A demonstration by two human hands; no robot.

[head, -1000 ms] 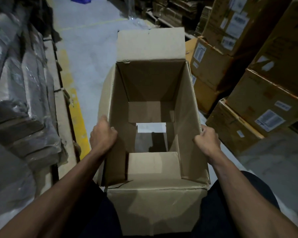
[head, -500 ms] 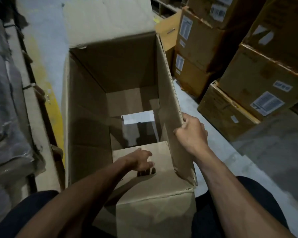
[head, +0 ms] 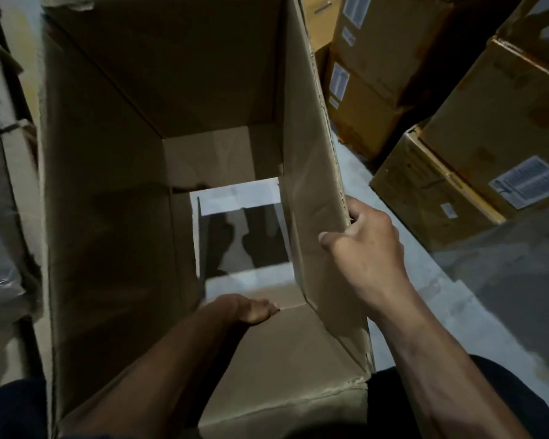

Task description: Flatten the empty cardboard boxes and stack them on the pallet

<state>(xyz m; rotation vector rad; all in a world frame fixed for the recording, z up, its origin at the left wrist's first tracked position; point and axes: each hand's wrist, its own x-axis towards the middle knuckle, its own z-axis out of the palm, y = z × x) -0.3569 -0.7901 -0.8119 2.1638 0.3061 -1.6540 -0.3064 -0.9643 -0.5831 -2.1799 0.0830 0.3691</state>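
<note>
Your cardboard box (head: pixel 118 217) stands open directly in front of you, close against your legs, filling most of the view from the near edge to the far top. Its bottom flaps are parted — a rectangular gap in the base shows the pale concrete floor (head: pixel 457 312) beneath. Your right hand (head: pixel 366 248) has a firm grip on the upper edge of the box's right wall, fingers curled over the outside and the thumb laid along the inner face. Your left hand (head: pixel 249 308) reaches down inside the box, fingers extended flat and together, resting on the near bottom flap (head: pixel 286 297) at its fold; whether it is pressing cannot be told. The near wall of the box is creased and slightly torn at its right corner. To the right, on the floor, closed labelled cartons (head: pixel 476 172) are stacked — well apart from your box, with bare floor between. On the left, blurred shelving (head: pixel 4 185) holds plastic-wrapped goods, too indistinct to identify. The scene is dim and the box interior is in shadow.
</note>
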